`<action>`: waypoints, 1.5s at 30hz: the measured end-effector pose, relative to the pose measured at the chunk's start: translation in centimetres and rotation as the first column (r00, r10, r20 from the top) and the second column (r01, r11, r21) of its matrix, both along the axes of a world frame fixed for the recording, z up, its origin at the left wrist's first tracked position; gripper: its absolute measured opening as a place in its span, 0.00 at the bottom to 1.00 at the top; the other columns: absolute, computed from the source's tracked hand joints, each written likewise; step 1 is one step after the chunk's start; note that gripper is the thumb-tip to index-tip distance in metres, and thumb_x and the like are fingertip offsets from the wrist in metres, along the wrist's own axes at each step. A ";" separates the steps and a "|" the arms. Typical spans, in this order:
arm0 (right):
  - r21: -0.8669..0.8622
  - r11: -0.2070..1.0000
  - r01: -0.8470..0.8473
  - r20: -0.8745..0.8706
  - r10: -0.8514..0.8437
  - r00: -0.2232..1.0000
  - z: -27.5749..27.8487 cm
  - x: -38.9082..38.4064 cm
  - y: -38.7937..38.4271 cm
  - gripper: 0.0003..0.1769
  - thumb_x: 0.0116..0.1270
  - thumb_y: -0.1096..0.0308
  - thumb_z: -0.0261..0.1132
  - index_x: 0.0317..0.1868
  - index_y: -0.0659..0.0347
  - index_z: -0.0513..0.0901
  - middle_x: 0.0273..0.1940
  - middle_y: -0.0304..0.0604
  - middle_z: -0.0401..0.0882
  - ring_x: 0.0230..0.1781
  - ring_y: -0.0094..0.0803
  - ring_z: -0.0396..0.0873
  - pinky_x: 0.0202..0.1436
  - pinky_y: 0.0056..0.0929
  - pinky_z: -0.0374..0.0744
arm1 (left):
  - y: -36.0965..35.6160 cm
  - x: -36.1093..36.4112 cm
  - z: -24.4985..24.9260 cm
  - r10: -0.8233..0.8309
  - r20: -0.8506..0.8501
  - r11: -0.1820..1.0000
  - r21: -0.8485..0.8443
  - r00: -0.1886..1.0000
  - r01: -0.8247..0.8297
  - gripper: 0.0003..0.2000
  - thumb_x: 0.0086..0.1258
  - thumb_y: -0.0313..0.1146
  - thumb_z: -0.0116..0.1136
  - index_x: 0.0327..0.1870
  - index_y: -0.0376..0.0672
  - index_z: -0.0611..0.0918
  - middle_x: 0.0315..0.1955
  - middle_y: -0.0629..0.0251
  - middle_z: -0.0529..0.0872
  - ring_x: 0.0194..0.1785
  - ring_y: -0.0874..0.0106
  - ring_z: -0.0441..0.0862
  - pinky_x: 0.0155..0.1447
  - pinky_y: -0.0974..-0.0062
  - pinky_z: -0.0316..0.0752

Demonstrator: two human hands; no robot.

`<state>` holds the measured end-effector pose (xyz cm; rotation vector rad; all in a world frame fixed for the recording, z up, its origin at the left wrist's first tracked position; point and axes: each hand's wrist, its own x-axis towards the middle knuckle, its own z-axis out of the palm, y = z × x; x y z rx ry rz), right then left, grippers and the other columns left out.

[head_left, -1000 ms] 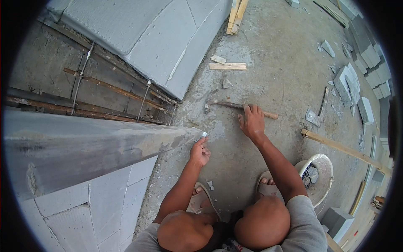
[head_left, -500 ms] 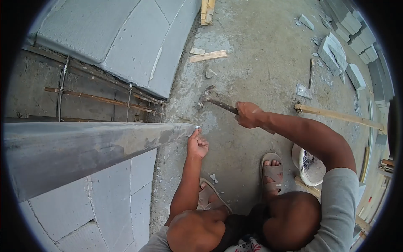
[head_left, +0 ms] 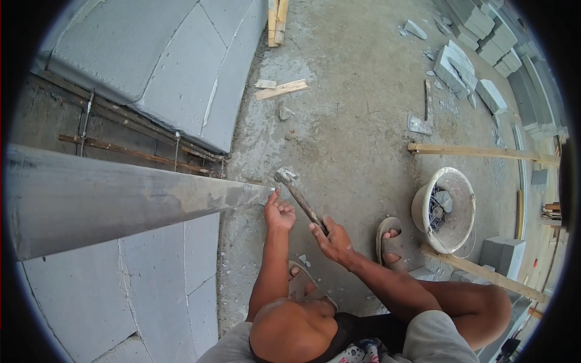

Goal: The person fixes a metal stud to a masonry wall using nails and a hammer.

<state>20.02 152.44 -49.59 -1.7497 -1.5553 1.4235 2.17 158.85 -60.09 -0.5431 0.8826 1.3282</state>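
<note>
I squat on a concrete floor beside a wall of grey blocks. A long grey board (head_left: 121, 202) runs from the left and ends near the middle. My left hand (head_left: 279, 213) is at the board's end, its fingers pinched there on something too small to make out. My right hand (head_left: 330, 240) grips the wooden handle of a hammer (head_left: 295, 189). The hammer's metal head sits just above the board's end, close to my left fingers.
Rusty rebar (head_left: 133, 151) lies in a gap behind the board. A white bucket (head_left: 445, 209) stands to the right, with a grey block (head_left: 501, 254) near it. Wood strips (head_left: 472, 151) and several grey blocks (head_left: 472, 78) lie scattered on the floor beyond.
My right hand took the hammer off the floor, raised it, then brought its head down to the board's end. The left hand stayed at the board's end. The view shifted right.
</note>
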 end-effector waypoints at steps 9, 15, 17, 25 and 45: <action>-0.042 0.960 0.278 -0.042 -0.280 0.959 -2.4 -3.4 -5.9 0.22 0.75 0.50 0.54 0.40 0.64 0.71 0.22 0.58 0.74 0.23 0.52 0.75 0.31 0.45 0.72 | 0.5 0.8 0.6 0.099 -0.032 0.993 -0.068 0.995 -0.101 0.06 0.73 0.37 0.56 0.44 0.49 0.81 0.14 0.84 0.61 0.16 0.85 0.60 0.22 0.82 0.59; -0.023 0.960 0.278 -0.117 -0.278 0.953 -2.0 -4.0 -5.4 0.20 0.77 0.51 0.52 0.41 0.63 0.72 0.22 0.57 0.74 0.23 0.52 0.75 0.30 0.45 0.72 | 0.6 0.7 0.7 0.123 0.016 0.992 -0.041 0.992 -0.123 0.06 0.74 0.38 0.54 0.44 0.50 0.81 0.14 0.84 0.61 0.15 0.85 0.61 0.21 0.83 0.60; -0.037 0.963 0.267 -0.109 -0.270 0.957 -1.6 -4.4 -5.2 0.20 0.77 0.50 0.52 0.41 0.62 0.72 0.22 0.58 0.74 0.23 0.53 0.76 0.31 0.46 0.72 | 0.5 0.7 0.8 0.124 0.010 0.991 -0.045 0.992 -0.124 0.06 0.75 0.37 0.54 0.44 0.49 0.81 0.14 0.84 0.61 0.15 0.85 0.61 0.21 0.83 0.59; -0.131 0.975 0.181 -0.030 -0.186 0.982 -2.1 -4.8 -4.3 0.23 0.76 0.48 0.51 0.41 0.62 0.73 0.22 0.60 0.75 0.25 0.58 0.77 0.31 0.49 0.72 | 0.9 0.7 -1.4 0.082 -0.161 0.989 -0.112 0.984 -0.100 0.09 0.78 0.37 0.48 0.40 0.47 0.80 0.14 0.84 0.60 0.17 0.85 0.59 0.23 0.85 0.55; 0.049 0.979 0.198 -0.075 -0.194 0.978 -2.1 -3.7 -4.8 0.22 0.76 0.48 0.49 0.40 0.63 0.70 0.25 0.63 0.76 0.30 0.64 0.78 0.34 0.54 0.71 | 0.5 0.8 1.0 0.117 -0.036 0.993 -0.019 0.992 -0.118 0.09 0.77 0.38 0.49 0.34 0.49 0.76 0.15 0.83 0.61 0.18 0.85 0.59 0.25 0.83 0.58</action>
